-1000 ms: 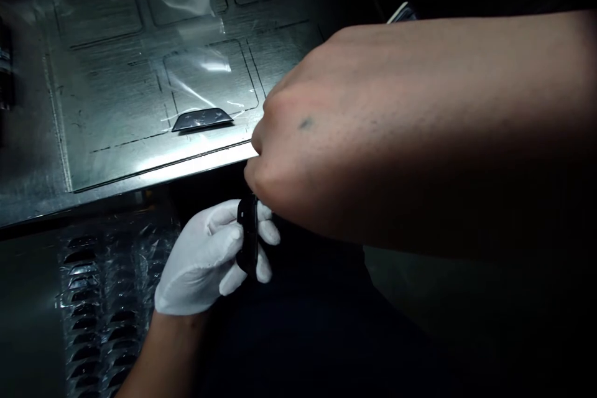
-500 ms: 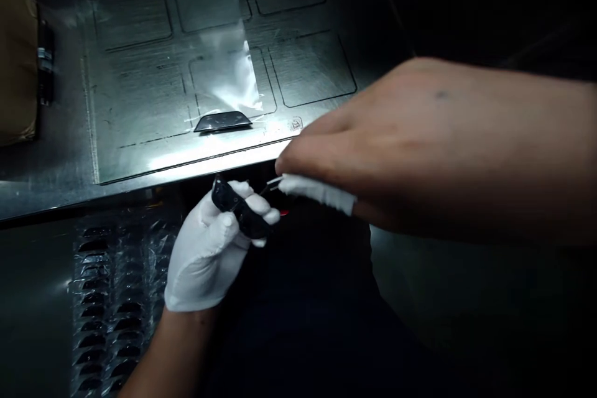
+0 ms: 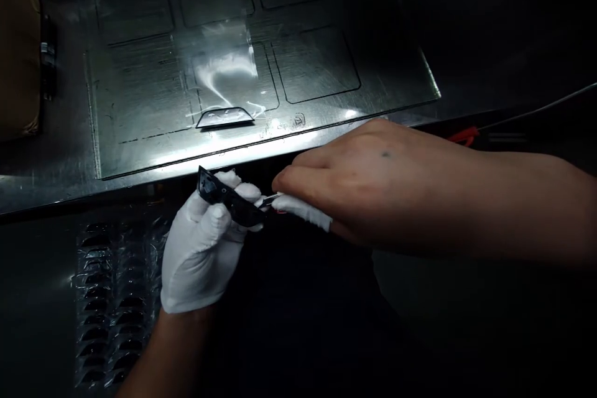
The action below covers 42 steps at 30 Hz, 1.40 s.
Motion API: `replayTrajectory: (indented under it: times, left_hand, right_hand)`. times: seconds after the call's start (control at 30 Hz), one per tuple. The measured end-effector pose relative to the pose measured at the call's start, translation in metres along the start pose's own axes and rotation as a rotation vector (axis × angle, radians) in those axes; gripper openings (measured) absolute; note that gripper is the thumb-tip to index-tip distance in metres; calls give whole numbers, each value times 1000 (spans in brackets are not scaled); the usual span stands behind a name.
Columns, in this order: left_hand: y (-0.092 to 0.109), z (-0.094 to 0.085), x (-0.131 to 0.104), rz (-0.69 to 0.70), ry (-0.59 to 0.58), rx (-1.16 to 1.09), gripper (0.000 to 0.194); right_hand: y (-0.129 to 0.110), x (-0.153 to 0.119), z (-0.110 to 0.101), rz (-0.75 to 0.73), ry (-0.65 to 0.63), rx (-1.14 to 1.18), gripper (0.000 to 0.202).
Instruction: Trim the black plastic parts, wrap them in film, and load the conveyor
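Observation:
My left hand (image 3: 200,255), in a white glove, grips a small black plastic part (image 3: 226,199) just below the front edge of a metal plate (image 3: 140,87). My bare right hand (image 3: 373,180) pinches a thin tool with a white-wrapped handle (image 3: 301,209), and its metal tip touches the right end of the black part. A second black part (image 3: 224,117) of trapezoid shape lies on the metal plate above my hands, with a clear film sheet (image 3: 226,65) behind it.
A clear blister tray (image 3: 109,305) with several rows of dark parts sits at lower left. The metal plate has several rectangular outlines cut into it. A brown object (image 3: 18,56) stands at far left. Red wire (image 3: 461,135) lies at right.
My right hand dropped lower and drew back to the right, bringing the tool tip to the part. My left hand turned the black part from upright to slanted.

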<state>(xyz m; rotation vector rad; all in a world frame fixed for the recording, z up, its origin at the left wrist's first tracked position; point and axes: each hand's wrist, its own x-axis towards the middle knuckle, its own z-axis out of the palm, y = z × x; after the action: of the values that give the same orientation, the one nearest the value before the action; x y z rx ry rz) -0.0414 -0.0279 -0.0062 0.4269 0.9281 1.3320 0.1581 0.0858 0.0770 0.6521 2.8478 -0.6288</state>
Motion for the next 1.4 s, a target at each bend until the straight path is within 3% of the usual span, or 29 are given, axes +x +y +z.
replayTrajectory:
  times: [0.57, 1.03, 1.4]
  left_hand:
    - [1, 6, 2, -46, 59, -8, 24]
    - [-7, 22, -8, 289, 249, 306, 29]
    - [-1, 15, -6, 220, 196, 152, 28]
  right_hand:
    - [-4, -1, 5, 35, -53, -94, 18]
    - [-13, -3, 5, 41, -15, -93, 18]
    - [-5, -8, 6, 84, 64, -59, 32]
